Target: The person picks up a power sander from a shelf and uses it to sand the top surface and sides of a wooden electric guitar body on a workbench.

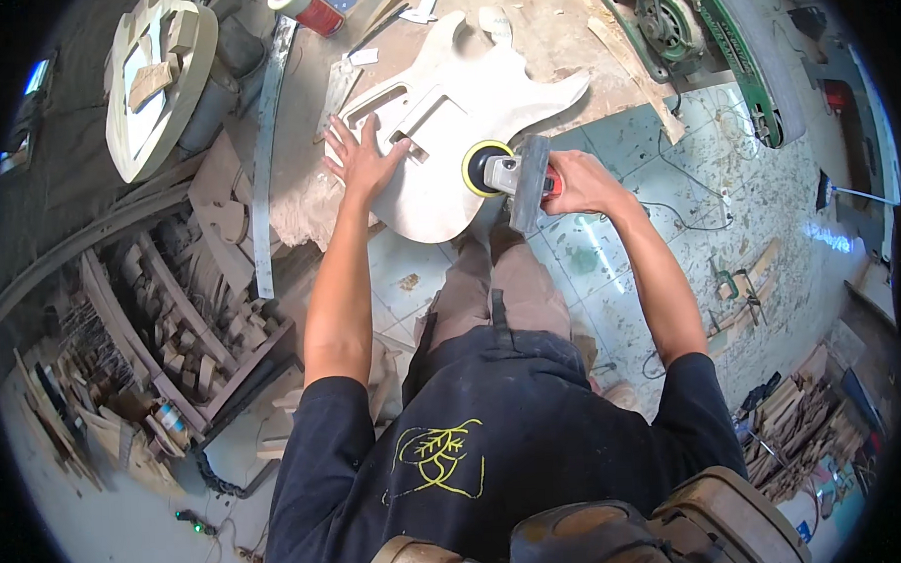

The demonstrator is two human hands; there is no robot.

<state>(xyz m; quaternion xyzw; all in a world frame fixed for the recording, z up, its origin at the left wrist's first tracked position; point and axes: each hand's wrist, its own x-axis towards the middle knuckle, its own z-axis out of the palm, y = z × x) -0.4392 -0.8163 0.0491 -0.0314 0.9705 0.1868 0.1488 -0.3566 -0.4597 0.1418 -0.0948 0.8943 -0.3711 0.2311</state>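
Note:
A pale, unfinished electric guitar body [445, 177] with cut-out cavities lies on the wooden workbench [304, 192], its lower end jutting past the bench edge. My left hand [365, 163] rests on its left side with fingers spread, beside a small rectangular cavity. In my right hand [586, 182] is a handheld power sander [506, 172] with a round, yellow-edged pad [482, 168]. The pad is at the lower right of the guitar body; whether it presses on the wood cannot be made out. A flat grey piece [531, 184] on the sander hides part of its grip.
Another guitar-shaped wooden piece [161, 88] stands at the far left. A long metal straightedge [268, 169], a red bottle [307, 9] and a white caliper [423, 4] are on the bench. At the far right stands a green belt machine [730, 53]. Wood scraps [175, 341] fill a rack at left.

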